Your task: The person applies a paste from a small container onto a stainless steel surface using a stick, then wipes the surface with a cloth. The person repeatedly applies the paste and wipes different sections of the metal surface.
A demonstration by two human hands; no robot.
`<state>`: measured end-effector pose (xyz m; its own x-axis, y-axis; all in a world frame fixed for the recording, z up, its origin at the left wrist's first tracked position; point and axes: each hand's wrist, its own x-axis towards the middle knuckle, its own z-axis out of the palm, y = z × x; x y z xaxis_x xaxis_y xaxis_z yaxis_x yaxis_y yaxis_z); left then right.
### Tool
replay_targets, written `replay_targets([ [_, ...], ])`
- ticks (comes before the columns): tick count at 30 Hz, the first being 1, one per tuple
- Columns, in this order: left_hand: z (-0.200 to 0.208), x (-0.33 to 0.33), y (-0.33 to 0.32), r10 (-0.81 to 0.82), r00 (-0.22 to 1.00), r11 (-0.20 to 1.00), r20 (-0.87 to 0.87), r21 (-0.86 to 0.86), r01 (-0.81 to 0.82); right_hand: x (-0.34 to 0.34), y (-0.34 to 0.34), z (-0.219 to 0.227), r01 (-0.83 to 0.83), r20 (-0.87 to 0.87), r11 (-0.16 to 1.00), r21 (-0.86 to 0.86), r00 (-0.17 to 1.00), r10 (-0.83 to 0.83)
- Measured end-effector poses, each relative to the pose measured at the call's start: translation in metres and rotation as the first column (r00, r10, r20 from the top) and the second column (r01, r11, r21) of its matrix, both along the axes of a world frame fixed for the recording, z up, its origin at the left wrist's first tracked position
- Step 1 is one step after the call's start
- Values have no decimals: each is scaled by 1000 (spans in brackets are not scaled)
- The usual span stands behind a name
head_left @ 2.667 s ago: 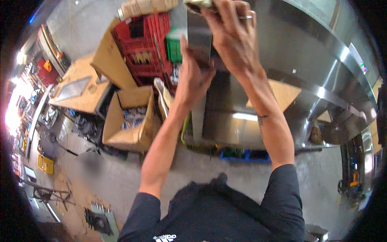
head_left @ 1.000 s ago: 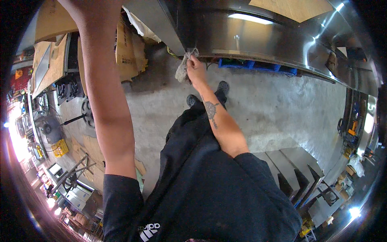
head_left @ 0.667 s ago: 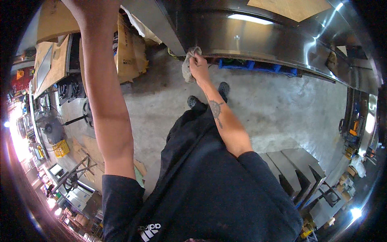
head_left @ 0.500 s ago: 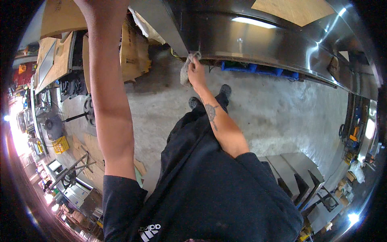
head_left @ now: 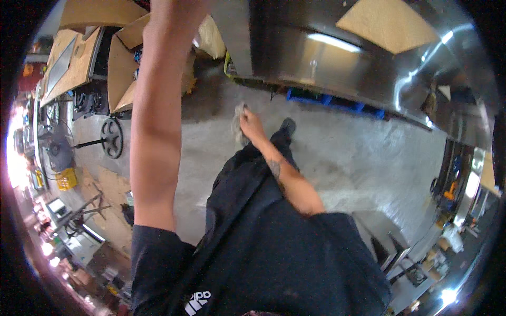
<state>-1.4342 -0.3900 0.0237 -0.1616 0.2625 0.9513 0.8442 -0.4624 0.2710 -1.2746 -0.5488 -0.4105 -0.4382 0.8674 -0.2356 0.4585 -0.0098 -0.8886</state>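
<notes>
My right hand [head_left: 251,126] is closed around a crumpled grey cloth [head_left: 239,120], which hangs over the concrete floor in front of my legs. The cloth is apart from the large stainless-steel panel [head_left: 284,52] beyond it. My left arm stretches far forward, and only the base of my left hand [head_left: 178,18] shows at the upper edge. Its fingers are cut off by the frame, so whatever they touch is hidden. Beside that wrist are an open cardboard box [head_left: 122,68] and a pale sheet or bag [head_left: 211,39].
Blue pallet-like pieces [head_left: 337,105] lie under the steel panel. A brown sheet [head_left: 387,25] rests on top of it. Left of me are a wheel-shaped black base [head_left: 112,138], a fan [head_left: 57,147] and a yellow crate [head_left: 67,179]. Folded metal pieces [head_left: 379,231] stand behind my right elbow.
My right hand has drawn the cloth back from the steel panel's edge, nearer to my body. The view has shifted, and my left forearm now appears further right.
</notes>
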Motion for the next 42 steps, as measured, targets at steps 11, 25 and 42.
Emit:
replay_targets([
  [11,-217,-13,-193,76,616,597,784,-530,602,77,56,116,-631,-43,755,-179,772,635],
  [25,-387,155,-312,122,-544,775,830,263,574,46,99,170,-583,-334,535,-612,803,493],
  [42,-346,300,-246,-10,-507,996,862,-37,-83,79,184,117,-676,-263,195,-710,513,817],
])
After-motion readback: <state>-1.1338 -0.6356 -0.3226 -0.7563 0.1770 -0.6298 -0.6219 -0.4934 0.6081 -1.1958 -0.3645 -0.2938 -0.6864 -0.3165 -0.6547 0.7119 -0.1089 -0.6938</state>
